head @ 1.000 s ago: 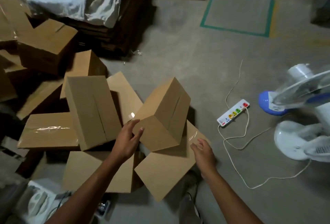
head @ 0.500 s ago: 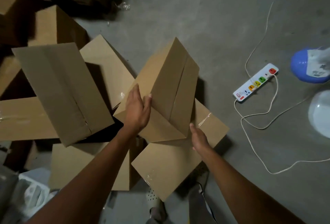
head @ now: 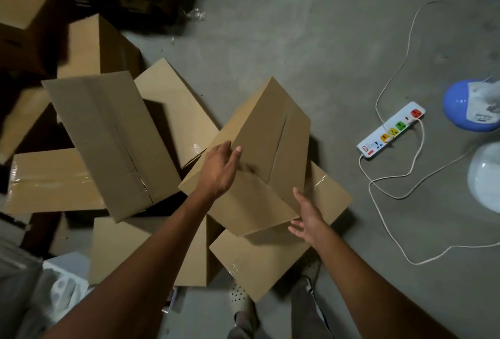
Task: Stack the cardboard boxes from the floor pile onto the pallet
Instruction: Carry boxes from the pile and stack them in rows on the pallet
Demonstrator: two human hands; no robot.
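Box point(head: 273, 144) lies tilted atop the floor pile point(head: 121, 133), its long axis running away from the person. The left grip point(head: 220, 168) presses flat and open on its left face. The right grip point(head: 308, 217), open with fingers spread, sits just beside its near right corner.

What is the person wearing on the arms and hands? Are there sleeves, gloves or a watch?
No sleeves show: the left forearm and right forearm are bare to the frame edge. The left hand and right hand wear no gloves; I see no watch, ring or bracelet.
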